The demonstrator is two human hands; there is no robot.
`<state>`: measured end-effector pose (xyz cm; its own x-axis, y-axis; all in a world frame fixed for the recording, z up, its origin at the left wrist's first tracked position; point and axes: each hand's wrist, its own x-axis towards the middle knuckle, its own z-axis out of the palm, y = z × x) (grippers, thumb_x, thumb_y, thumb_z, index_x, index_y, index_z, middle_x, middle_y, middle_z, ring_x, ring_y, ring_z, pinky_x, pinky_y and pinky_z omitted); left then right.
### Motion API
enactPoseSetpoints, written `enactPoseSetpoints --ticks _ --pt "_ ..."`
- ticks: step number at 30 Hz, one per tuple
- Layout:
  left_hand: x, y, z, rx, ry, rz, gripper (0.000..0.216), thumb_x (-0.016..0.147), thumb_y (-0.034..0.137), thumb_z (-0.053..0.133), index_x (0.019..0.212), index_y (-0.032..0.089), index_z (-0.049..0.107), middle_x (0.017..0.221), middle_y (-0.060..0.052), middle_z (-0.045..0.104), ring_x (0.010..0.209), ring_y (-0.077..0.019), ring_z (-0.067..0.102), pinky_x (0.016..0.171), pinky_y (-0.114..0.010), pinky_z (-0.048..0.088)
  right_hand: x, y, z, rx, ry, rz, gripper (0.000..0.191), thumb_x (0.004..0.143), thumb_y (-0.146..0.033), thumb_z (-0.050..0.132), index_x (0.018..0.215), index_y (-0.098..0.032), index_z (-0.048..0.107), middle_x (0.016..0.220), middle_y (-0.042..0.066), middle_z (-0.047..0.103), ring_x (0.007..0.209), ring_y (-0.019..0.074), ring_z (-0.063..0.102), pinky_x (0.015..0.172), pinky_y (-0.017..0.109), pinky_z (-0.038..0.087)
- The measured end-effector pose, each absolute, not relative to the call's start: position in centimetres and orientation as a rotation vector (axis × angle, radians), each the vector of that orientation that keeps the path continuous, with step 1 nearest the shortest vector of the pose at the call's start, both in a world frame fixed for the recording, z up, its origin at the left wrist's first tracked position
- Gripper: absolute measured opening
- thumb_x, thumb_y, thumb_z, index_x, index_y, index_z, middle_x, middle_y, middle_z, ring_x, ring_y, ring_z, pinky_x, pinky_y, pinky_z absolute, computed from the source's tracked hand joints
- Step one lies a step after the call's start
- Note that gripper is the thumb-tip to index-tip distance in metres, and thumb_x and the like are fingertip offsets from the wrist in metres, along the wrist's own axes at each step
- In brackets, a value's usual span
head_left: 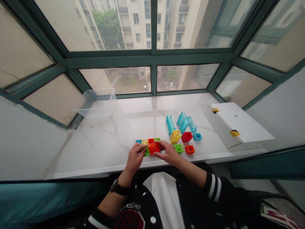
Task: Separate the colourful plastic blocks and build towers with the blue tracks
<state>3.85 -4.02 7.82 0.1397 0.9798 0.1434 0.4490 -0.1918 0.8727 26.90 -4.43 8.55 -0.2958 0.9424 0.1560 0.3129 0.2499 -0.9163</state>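
Note:
On a white marble windowsill [114, 136] stands a row of joined plastic cubes [145, 142] in blue, yellow, orange and green. Both hands meet at an orange cube [153, 148] just in front of that row. My left hand [135, 157] pinches it from the left, and my right hand [169, 153] grips it from the right. A green piece shows under the orange cube. Loose cubes lie to the right: yellow [175, 136], red [186, 136], blue [197, 136], green [179, 148] and orange [190, 149].
Several turquoise ribbed track pieces [182, 121] lie behind the loose cubes. A clear plastic tub [97, 102] stands at the back left. A white cardboard box [235, 127] with yellow tape lies at the right. Window frames [152, 60] close off the sill's far side.

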Motion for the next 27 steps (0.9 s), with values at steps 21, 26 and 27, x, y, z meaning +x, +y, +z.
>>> enactPoseSetpoints --ticks 21,26,27 --pt "3.0 -3.3 7.5 0.234 0.977 1.015 0.024 0.092 0.042 0.068 0.09 0.018 0.063 0.08 -0.002 0.068 0.067 -0.0166 0.067 0.067 -0.037 0.064 27.7 -4.4 8.5 -1.078 -1.716 0.896 0.061 0.083 -0.017 0.071 0.141 -0.027 0.058 0.135 0.009 0.067 0.116 0.0236 0.067 0.091 0.038 0.061" --pt "4.4 -4.4 7.6 0.633 0.975 0.789 0.041 0.084 0.055 0.077 0.097 0.017 0.067 0.076 -0.001 0.066 0.06 -0.0138 0.062 0.049 -0.024 0.052 27.7 -4.5 9.2 -0.941 -1.818 0.979 0.06 0.087 -0.02 0.073 0.144 -0.027 0.057 0.139 0.009 0.067 0.121 0.0242 0.067 0.101 0.041 0.058" --pt "4.6 -4.7 7.6 0.679 0.956 0.743 0.048 0.083 0.059 0.076 0.105 0.017 0.068 0.077 -0.002 0.067 0.06 -0.0145 0.063 0.049 -0.024 0.052 27.7 -4.6 9.3 -0.918 -1.844 0.998 0.06 0.087 -0.022 0.074 0.144 -0.028 0.057 0.139 0.009 0.068 0.121 0.0245 0.068 0.103 0.043 0.058"
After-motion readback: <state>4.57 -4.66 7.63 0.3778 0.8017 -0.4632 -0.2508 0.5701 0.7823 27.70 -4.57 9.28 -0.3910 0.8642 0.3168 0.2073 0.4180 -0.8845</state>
